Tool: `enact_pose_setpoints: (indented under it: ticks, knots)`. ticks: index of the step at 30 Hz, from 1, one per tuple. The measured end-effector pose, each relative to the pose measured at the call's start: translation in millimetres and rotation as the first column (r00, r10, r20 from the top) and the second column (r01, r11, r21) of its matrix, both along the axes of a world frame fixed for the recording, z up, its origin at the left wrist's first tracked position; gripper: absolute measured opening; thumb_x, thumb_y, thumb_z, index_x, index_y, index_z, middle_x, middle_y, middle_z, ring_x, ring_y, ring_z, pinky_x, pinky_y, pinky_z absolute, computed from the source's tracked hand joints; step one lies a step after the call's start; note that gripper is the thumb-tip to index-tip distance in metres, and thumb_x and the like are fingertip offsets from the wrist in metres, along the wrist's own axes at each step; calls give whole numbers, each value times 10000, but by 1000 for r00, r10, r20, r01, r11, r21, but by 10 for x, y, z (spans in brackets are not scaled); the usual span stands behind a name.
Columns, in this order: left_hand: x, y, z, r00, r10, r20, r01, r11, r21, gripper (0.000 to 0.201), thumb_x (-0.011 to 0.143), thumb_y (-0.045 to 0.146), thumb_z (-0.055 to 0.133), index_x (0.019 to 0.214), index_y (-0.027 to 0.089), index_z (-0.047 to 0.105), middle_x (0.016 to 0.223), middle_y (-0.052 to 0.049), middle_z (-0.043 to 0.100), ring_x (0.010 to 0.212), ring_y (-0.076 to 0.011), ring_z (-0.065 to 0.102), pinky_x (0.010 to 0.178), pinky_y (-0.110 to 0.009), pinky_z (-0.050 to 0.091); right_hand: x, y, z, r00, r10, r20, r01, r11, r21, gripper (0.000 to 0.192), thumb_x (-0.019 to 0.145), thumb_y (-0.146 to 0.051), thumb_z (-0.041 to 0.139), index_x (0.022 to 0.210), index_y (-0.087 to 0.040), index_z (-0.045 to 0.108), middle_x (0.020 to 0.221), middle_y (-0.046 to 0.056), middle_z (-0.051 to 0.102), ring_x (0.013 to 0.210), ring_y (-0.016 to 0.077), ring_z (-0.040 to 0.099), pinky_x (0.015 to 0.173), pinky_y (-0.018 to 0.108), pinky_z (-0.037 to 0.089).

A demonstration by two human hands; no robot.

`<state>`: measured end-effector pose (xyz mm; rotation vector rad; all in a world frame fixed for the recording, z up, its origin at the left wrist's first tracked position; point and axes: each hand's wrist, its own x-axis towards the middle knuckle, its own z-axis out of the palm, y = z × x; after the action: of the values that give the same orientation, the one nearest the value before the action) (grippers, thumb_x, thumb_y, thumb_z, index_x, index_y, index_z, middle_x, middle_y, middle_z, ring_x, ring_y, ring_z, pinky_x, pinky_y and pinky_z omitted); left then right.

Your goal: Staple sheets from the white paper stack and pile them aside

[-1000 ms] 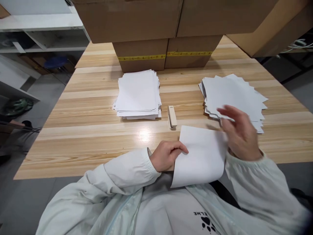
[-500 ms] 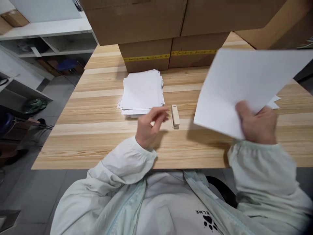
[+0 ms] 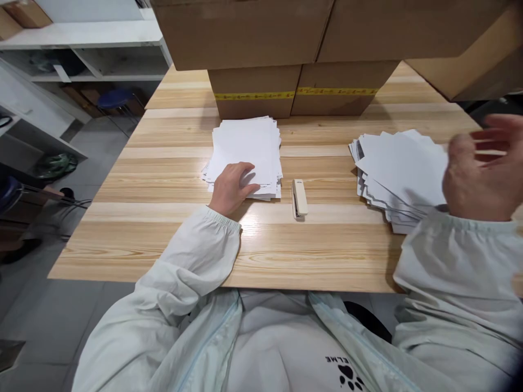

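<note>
A stack of white paper (image 3: 247,144) lies left of centre on the wooden table. My left hand (image 3: 231,188) is over its near edge, fingers apart and holding nothing; whether the fingertips touch the paper I cannot tell. Just right of that stack lies a small cream stapler (image 3: 299,198), touched by neither hand. Farther right is a second, untidy pile of white paper (image 3: 404,169), its sheets fanned at different angles. Above its right side my right hand (image 3: 484,169) is raised, slightly blurred, fingers spread with no paper in them.
Cardboard boxes (image 3: 255,81) with yellow tape stand stacked at the back of the table (image 3: 163,218). Another box (image 3: 478,54) is at the back right. White shelving (image 3: 98,35) and a blue stool (image 3: 114,99) are off to the left.
My right hand has let go of the paper it held and moved right and up; the right pile now shows fully. My left hand has moved left onto the left stack.
</note>
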<state>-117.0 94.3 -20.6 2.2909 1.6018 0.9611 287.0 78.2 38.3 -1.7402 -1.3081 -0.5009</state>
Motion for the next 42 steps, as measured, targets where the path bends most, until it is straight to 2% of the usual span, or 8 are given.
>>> enact_pose_setpoints:
  ticks: [2,4,7,13,18,28,39,42]
  knots:
    - [-4,8,17,1000,-1,0,1,1000,-8,396,755,215,804,1112,210,634,1104,-56,716,1024,-229,651,887,-378,531,-482,-72,209,897,420,-133,-431,900,-60,318,910,-323,631,1193,-207,716,1106,142,752,924,225,728,762,392,552]
    - [-13,17,24,1000,-2,8,2,1000,-9,415,757,219,804,1133,204,628,1121,-59,717,1032,-226,657,907,-372,525,-983,-50,316,671,692,-269,-741,642,-196,285,932,-325,578,1134,-206,739,1094,112,760,945,225,720,789,393,564]
    - [-25,23,19,1000,11,1,-11,1000,-4,391,781,233,786,1136,204,625,1132,-61,721,1045,-230,661,914,-369,517,-1546,164,235,413,844,-342,-892,299,-339,274,909,-287,579,1122,-212,734,1155,88,742,1038,254,690,876,433,562]
    - [-43,21,15,998,-14,-57,13,1000,-11,388,813,268,750,1169,222,604,1174,-65,715,1067,-236,657,907,-366,510,-1797,717,-304,252,886,-390,-914,86,-396,526,759,-181,672,1279,-261,653,1357,98,619,1225,307,572,1004,509,498]
    - [-43,4,4,998,-17,-56,16,1000,-6,378,819,287,742,1169,214,618,1176,-72,714,1087,-243,642,925,-375,511,-1742,829,-505,258,860,-439,-894,41,-445,642,721,-172,680,1349,-279,609,1500,98,498,1328,327,470,1060,559,436]
    - [-15,-10,-26,1000,1,-23,-2,1000,-11,351,828,279,718,1163,213,637,1178,-78,708,1096,-250,635,949,-405,510,-1687,847,-432,204,806,-555,-906,-60,-420,624,753,-286,743,1359,-336,604,1540,66,464,1366,302,446,1094,528,420]
    - [-13,17,-51,998,58,5,-58,997,58,149,916,219,550,990,225,680,990,-38,760,835,-174,675,786,-311,508,-1731,803,-368,200,779,-594,-934,-32,-357,564,727,-326,778,1278,-274,672,1443,100,560,1249,293,544,1061,526,455]
    - [-21,40,-87,990,138,16,-139,986,98,145,904,201,541,935,214,682,817,-22,733,701,-158,646,688,-286,468,-1731,771,-301,223,735,-641,-957,39,-287,473,747,-330,754,1211,-249,702,1293,85,659,1129,263,608,995,468,518]
